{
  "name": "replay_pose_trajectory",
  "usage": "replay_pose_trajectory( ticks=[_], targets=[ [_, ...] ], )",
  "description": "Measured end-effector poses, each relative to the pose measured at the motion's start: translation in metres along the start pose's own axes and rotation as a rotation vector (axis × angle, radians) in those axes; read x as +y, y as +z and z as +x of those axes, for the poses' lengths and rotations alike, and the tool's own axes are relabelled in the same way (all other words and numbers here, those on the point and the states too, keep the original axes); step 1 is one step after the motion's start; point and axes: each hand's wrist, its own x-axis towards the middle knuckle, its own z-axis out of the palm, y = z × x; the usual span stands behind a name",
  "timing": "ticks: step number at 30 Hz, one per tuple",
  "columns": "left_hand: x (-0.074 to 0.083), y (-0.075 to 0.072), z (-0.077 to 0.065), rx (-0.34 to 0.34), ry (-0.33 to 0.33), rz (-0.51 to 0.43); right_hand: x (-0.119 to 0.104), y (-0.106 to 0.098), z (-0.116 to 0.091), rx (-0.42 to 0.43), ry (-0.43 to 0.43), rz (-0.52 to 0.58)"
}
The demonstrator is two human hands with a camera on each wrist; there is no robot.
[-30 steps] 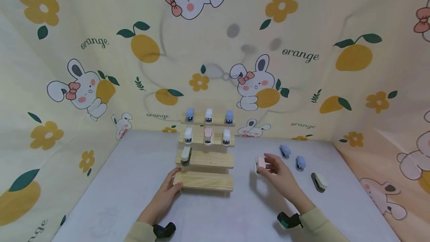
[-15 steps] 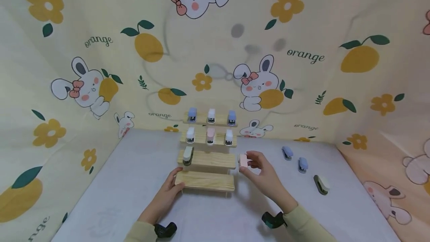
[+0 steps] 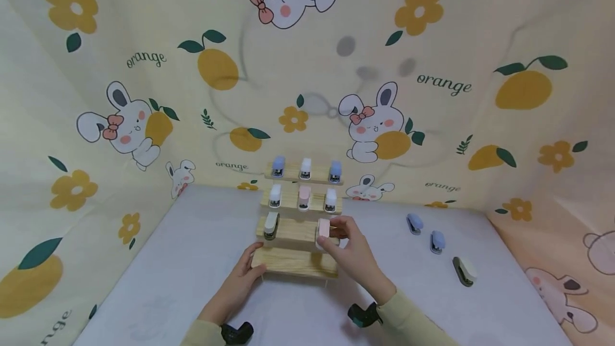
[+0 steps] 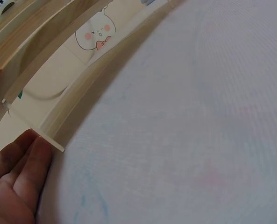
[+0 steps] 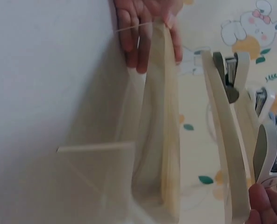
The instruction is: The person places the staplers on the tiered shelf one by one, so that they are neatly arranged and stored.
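Pink stapler (image 3: 324,227) | just right of centre, lower frame, at right end of third shelf (image 3: 295,230), contact unclear | right hand (image 3: 353,252) pinching it; left hand (image 3: 242,273) gripping lowest shelf (image 3: 295,261) | step: likely placing | next calls for squaring up, then release

BIMANUAL POSTURE

In the head view, the left hand (image 3: 240,275) was positioned below and left of centre, its thumb angled toward the right and set apart from the fingers in a grip. The left sleeve (image 3: 202,334) entered at the bottom edge. The right hand (image 3: 354,254) was positioned just right of centre, directed toward the upper left, with thumb and fingers bent in a pinch. The right sleeve (image 3: 410,320) ran diagonally to the bottom edge. In the right wrist view, the left fingers pointed downward from the top centre.
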Motion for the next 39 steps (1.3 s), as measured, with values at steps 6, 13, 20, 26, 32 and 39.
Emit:
replay_pose_trajectory(
  ticks=[6,13,20,26,32,39],
  targets=[
    [0.001,0.000,0.000,0.000,-0.010,0.008,-0.006,0.014,0.005,0.008,-0.003,0.008],
    [0.001,-0.001,0.000,0.001,-0.009,-0.021,-0.010,0.027,0.012,-0.007,-0.003,-0.024],
    [0.001,0.000,0.001,0.012,-0.018,-0.009,-0.011,0.034,0.017,-0.006,0.008,-0.099],
    [0.002,0.000,0.000,0.014,-0.019,-0.002,-0.010,0.038,0.022,-0.029,0.024,-0.115],
    [0.003,0.000,0.000,0.008,-0.026,-0.019,-0.011,0.041,0.027,-0.021,0.018,-0.119],
    [0.005,0.000,-0.002,0.004,-0.024,-0.016,-0.011,0.045,0.030,-0.032,-0.023,-0.202]
  ],
)
